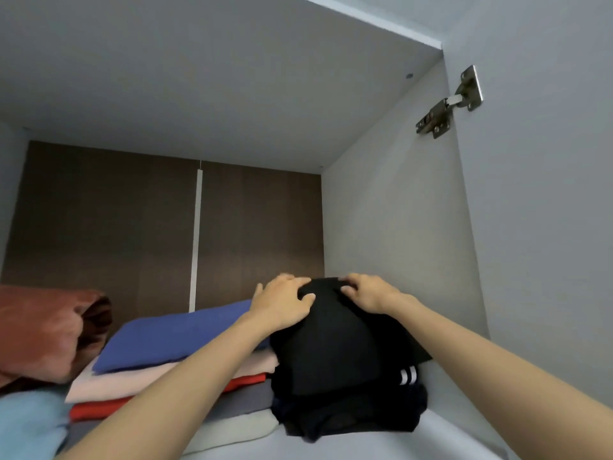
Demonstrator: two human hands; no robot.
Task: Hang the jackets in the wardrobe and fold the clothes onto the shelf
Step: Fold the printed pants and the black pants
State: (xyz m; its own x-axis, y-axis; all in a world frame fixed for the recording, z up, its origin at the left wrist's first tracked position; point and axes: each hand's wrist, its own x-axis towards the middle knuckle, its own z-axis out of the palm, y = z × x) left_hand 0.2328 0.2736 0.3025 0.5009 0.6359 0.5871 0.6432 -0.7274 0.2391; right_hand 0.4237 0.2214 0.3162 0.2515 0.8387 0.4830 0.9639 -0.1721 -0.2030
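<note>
**Friend:** What are you doing up there?

**Me:** I am putting a black folded cloth (331,343) on the white wardrobe shelf (447,439). It lies on top of a dark pile, right under my hands. My left hand (282,302) and my right hand (368,293) are both on its far end, close together. The fingers are bent down on the cloth and hold it.

**Friend:** Is that step done?

**Me:** Nearly, I think. The cloth is on the pile, but it slopes down toward me. Next I think I should push it back a little, pat it flat and let go softly. That way the pile will not slide off the front of the shelf.

**Friend:** What is next to it?

**Me:** Just left of my left hand is a stack with a blue folded cloth (172,336) on top. Pink, red and grey ones lie under it. Further left is a soft rust-brown bundle (43,330).

**Friend:** What can't you see?

**Me:** I cannot see behind the black cloth. The dark pile under it is one dark lump, so I cannot count the pieces. One piece has small white stripes (408,376). My left arm covers part of the stack. A light blue thing (26,423) far left of my arm is cut off at the edge. No jackets and no hanging rail show here.
</note>
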